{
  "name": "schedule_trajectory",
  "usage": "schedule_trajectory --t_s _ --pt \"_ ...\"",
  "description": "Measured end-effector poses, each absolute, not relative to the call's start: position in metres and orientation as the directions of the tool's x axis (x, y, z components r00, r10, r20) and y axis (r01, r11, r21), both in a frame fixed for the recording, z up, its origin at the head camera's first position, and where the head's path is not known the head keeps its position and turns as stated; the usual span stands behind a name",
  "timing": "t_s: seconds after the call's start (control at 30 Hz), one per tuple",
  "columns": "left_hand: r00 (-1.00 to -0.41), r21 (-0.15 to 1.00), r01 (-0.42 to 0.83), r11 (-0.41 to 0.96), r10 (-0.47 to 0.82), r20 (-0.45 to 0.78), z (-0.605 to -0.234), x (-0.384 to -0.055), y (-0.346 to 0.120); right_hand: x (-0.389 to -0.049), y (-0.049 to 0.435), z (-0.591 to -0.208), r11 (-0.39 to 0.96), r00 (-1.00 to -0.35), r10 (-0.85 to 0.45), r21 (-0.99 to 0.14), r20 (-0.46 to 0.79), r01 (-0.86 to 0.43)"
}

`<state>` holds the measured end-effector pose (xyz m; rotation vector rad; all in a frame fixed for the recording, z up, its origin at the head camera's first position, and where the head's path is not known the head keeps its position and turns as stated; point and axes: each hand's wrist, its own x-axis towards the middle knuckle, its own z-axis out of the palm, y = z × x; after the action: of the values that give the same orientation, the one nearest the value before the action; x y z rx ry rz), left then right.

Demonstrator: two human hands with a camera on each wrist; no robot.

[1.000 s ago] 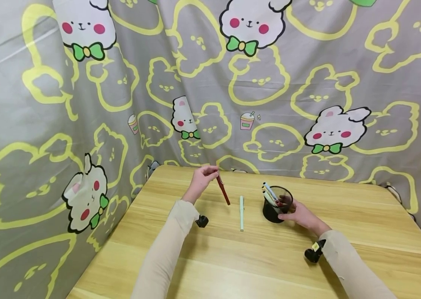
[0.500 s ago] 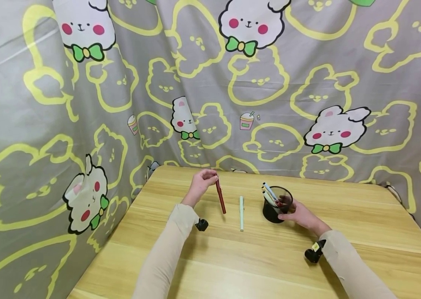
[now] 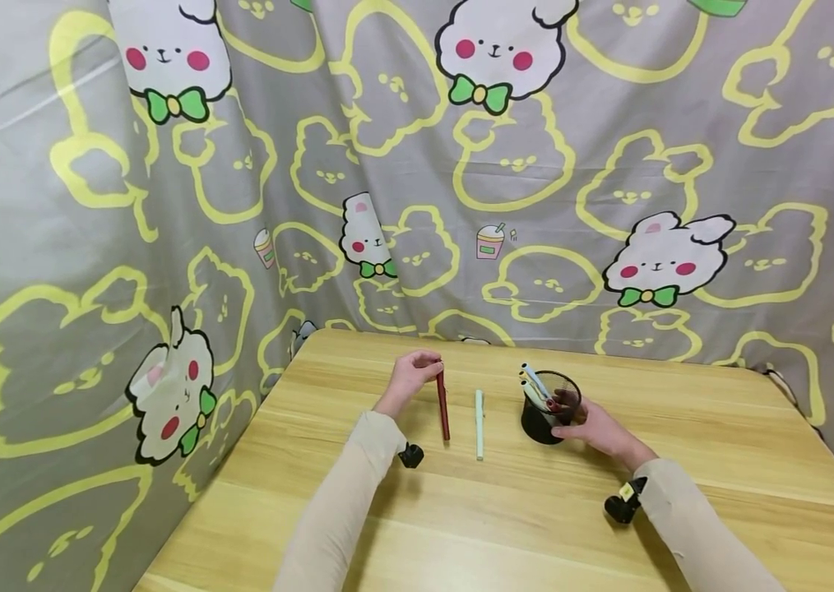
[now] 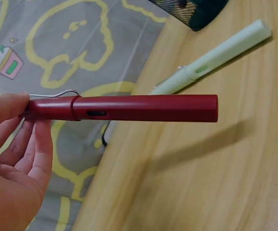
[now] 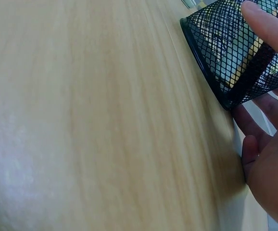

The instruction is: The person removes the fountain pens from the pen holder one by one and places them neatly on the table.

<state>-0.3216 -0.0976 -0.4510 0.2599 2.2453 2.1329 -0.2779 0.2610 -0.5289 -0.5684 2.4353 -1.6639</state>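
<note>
In the head view my left hand [image 3: 411, 380] pinches a dark red fountain pen [image 3: 442, 407] by its capped end. The pen hangs nearly upright, and its lower end casts a shadow on the table in the left wrist view, where its metal clip and small barrel window [image 4: 96, 113] show. A pale mint pen [image 3: 479, 427] lies flat on the table to the right of it. My right hand [image 3: 595, 427] holds a black mesh pen holder [image 3: 541, 429] from its right side, thumb in front. Several pens [image 3: 533, 380], blue, pale green and red among them, lean inside it.
The light wood table [image 3: 506, 526] reaches back to a grey curtain [image 3: 417, 164] printed with cartoon animals. Black wrist cameras [image 3: 411, 455] sit at both cuffs.
My left hand has come nearer and slightly right with the red pen, which has swung from a slant to nearly upright. The right hand and pen holder stay where they were.
</note>
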Motion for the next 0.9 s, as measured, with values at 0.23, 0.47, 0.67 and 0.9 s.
schedule_trajectory --t_s 0.23,0.47,0.67,0.9 --pt "-0.987 0.993 0.070 0.092 0.153 0.055 -0.471 -0.333 -0.092 -0.280 0.261 -0.529 0.293 -0.918 -0.385 -0.930 0.096 -0.220" --pt "-0.989 0.993 0.049 0.109 0.144 0.033 -0.482 -0.340 -0.088 -0.278 0.260 -0.528 0.290 -0.919 -0.380 -0.930 0.105 -0.226" --pt "-0.990 0.994 0.029 0.105 0.138 0.014 -0.484 -0.340 -0.084 -0.278 0.259 -0.526 0.299 -0.921 -0.375 -0.926 0.110 -0.233" --pt "-0.988 0.991 0.018 0.134 0.152 -0.003 -0.487 -0.340 -0.083 -0.277 0.261 -0.525 0.310 -0.921 -0.382 -0.927 0.081 -0.210"
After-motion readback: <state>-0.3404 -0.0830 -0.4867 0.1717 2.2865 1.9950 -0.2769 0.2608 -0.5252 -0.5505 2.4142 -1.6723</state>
